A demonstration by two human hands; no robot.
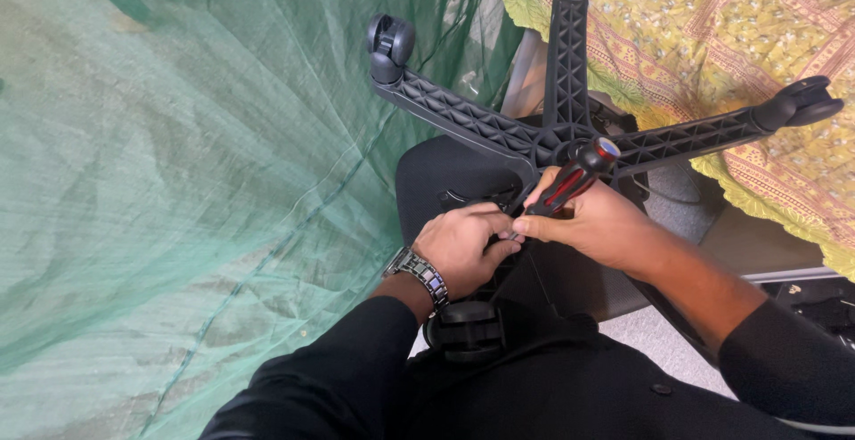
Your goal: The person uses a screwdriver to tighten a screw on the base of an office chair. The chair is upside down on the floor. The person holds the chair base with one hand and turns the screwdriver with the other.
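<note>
We see the right hand (598,224) closed around a red-and-black screwdriver (570,178) beneath the chair base (552,137). The left hand (463,246) curls at its tip, perhaps pinching something hidden.

netting (160,182) left, chair base (499,128) ctr, cloth (712,39) right

Black chair base (570,128), red-black screwdriver (570,182), green netting (178,182), yellow floral cloth (712,30)

Black long sleeves (356,360) cover both arms; a dark metal link watch (420,272) circles the left wrist.
</note>
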